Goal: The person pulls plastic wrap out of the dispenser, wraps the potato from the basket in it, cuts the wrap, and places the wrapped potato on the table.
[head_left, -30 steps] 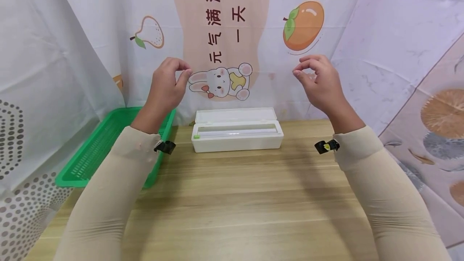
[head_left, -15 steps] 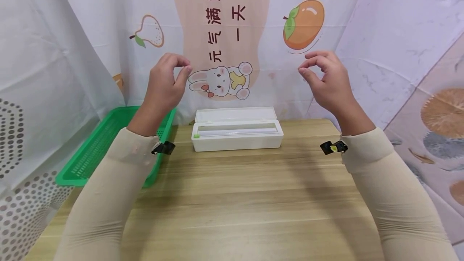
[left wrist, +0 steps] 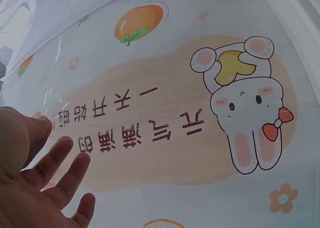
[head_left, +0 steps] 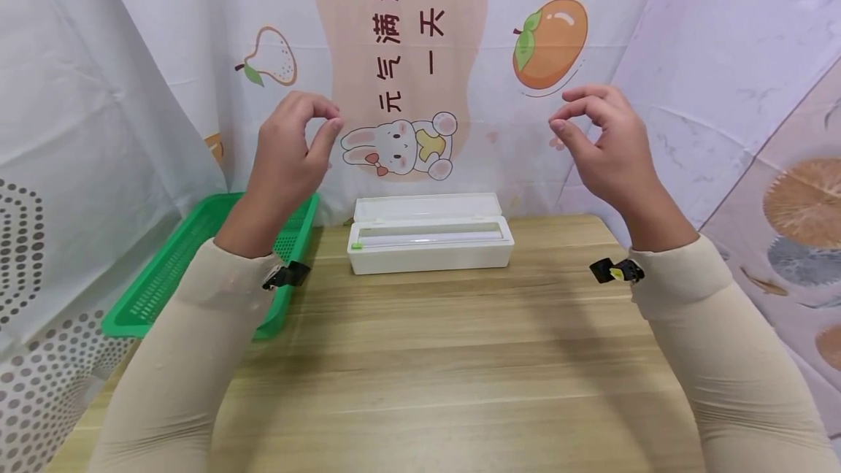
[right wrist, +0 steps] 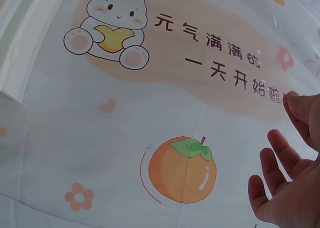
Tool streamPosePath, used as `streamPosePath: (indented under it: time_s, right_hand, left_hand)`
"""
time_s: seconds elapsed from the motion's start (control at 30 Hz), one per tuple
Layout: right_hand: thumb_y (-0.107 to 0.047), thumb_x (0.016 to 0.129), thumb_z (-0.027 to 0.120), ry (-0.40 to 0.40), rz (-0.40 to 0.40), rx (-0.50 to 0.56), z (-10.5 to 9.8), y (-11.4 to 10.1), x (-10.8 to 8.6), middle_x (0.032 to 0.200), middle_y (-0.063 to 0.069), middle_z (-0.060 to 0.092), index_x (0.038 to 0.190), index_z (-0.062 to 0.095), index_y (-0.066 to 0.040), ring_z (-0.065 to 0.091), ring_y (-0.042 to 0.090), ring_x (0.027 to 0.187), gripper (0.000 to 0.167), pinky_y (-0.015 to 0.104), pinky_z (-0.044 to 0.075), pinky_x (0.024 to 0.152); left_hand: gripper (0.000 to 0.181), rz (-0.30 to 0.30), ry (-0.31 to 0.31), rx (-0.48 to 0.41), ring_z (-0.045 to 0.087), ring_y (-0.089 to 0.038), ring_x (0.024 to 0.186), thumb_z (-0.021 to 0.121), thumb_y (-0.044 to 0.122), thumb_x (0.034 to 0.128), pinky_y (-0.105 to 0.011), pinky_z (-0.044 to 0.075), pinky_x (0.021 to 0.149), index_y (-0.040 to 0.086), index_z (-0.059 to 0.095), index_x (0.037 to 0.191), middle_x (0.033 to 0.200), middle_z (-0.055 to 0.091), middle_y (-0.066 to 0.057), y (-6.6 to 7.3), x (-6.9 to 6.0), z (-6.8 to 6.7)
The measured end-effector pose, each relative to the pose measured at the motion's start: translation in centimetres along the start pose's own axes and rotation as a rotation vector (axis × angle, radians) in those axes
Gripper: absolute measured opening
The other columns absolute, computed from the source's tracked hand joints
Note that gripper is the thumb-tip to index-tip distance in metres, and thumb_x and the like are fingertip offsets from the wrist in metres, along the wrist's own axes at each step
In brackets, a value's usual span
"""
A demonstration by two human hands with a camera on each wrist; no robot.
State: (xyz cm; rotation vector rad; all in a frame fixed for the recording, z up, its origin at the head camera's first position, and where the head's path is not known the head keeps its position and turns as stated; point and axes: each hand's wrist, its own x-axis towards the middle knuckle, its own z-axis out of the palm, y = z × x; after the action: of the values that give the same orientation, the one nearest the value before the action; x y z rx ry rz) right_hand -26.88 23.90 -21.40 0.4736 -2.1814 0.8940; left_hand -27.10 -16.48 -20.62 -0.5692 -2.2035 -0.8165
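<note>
Between thumb and forefinger, my left hand (head_left: 292,141) pinches the edge of a clear sheet of cling film (left wrist: 59,101). My right hand (head_left: 611,144) pinches the film's other side, level with the left, and a sheen of film (right wrist: 272,73) shows by its fingertips. In the head view the film is too transparent to trace, so its lower edge cannot be told. Below and between the hands, a white cling film dispenser (head_left: 430,260) stands on the table with its lid (head_left: 427,206) raised. A roll (head_left: 430,239) lies inside, and a green slider (head_left: 357,246) sits at its left end.
A green plastic basket (head_left: 125,328) stands at the table's left, partly behind the left forearm. The wooden table (head_left: 434,371) stretches in front of the dispenser. A printed white curtain (head_left: 525,159) hangs close behind, and more cloth hangs at both sides.
Both hands have moved apart and slightly up, the right one farther to the right and the left one a little to the left. The dispenser and basket have stayed in place.
</note>
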Motion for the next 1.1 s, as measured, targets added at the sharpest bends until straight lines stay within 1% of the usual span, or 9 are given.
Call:
streamPosePath:
  time_s: [0.07, 0.17, 0.33, 0.6, 0.77, 0.93, 1.1]
  right_hand:
    - [-0.024, 0.101, 0.068, 0.002, -0.008, 0.001, -0.2, -0.3, -0.2, 0.137, 0.001, 0.062, 0.103, 0.074, -0.005, 0.05, 0.013, 0.134, 0.021, 0.039, 0.039, 0.103]
    - [-0.024, 0.101, 0.068, 0.011, -0.022, 0.003, -0.6, -0.7, -0.5, 0.136, 0.001, 0.063, 0.102, 0.075, -0.004, 0.05, 0.01, 0.133, 0.022, 0.034, 0.038, 0.103]
    - [-0.021, 0.1, 0.069, 0.032, -0.06, 0.003, -1.1, -1.3, -0.7, 0.134, 0.002, 0.064, 0.101, 0.075, -0.003, 0.05, 0.008, 0.133, 0.019, 0.027, 0.038, 0.101]
    - [-0.018, 0.098, 0.072, 0.063, -0.113, 0.005, -1.7, -1.9, -1.2, 0.132, 0.003, 0.065, 0.099, 0.075, -0.002, 0.051, 0.007, 0.131, 0.016, 0.021, 0.039, 0.102]
    - [-0.012, 0.096, 0.074, 0.063, -0.144, 0.011, -1.9, -1.9, -2.1, 0.13, 0.004, 0.066, 0.098, 0.075, -0.001, 0.052, 0.007, 0.128, 0.011, 0.017, 0.039, 0.101]
    - [-0.003, 0.092, 0.076, 0.072, -0.181, 0.009, -2.3, -2.1, -3.3, 0.129, 0.008, 0.067, 0.097, 0.075, 0.001, 0.054, 0.01, 0.127, 0.007, 0.015, 0.039, 0.102]
    - [0.005, 0.087, 0.078, 0.078, -0.242, 0.019, -2.8, -2.7, -4.6, 0.127, 0.014, 0.067, 0.095, 0.075, 0.003, 0.056, 0.016, 0.126, 0.009, 0.016, 0.04, 0.103]
  left_hand:
    - [0.029, 0.023, 0.009, 0.0, 0.058, -0.021, 0.124, 0.06, 0.029, 0.1054, -0.039, 0.048, 0.11, 0.002, 0.066, 0.114, 0.123, 0.065, -0.011, 0.1, -0.2, -0.2]
    - [0.029, 0.056, 0.021, 0.0, 0.059, -0.022, 0.123, 0.06, 0.029, 0.1054, -0.041, 0.049, 0.109, 0.001, 0.066, 0.114, 0.122, 0.066, -0.012, 0.2, -0.4, -0.6]
    - [0.028, 0.1, 0.04, 0.001, 0.059, -0.023, 0.122, 0.06, 0.027, 0.1054, -0.041, 0.049, 0.106, 0.0, 0.067, 0.111, 0.121, 0.067, -0.013, 0.6, -0.7, -1.3]
    - [0.026, 0.131, 0.042, 0.005, 0.059, -0.022, 0.123, 0.061, 0.024, 0.1053, -0.041, 0.049, 0.104, -0.001, 0.066, 0.11, 0.122, 0.067, -0.012, 1.4, -1.3, -2.2]
    - [0.024, 0.153, 0.039, 0.004, 0.06, -0.024, 0.122, 0.062, 0.022, 0.1045, -0.042, 0.051, 0.101, -0.001, 0.066, 0.108, 0.122, 0.068, -0.012, 1.6, -2.4, -2.6]
    - [0.02, 0.168, 0.045, -0.011, 0.062, -0.024, 0.12, 0.065, 0.018, 0.1024, -0.038, 0.05, 0.099, -0.001, 0.067, 0.107, 0.122, 0.069, -0.011, 1.9, -3.6, -3.0]
    - [0.016, 0.175, 0.038, -0.02, 0.062, -0.024, 0.12, 0.068, 0.015, 0.1002, -0.037, 0.049, 0.099, 0.001, 0.068, 0.107, 0.123, 0.069, -0.009, 2.4, -4.9, -3.5]
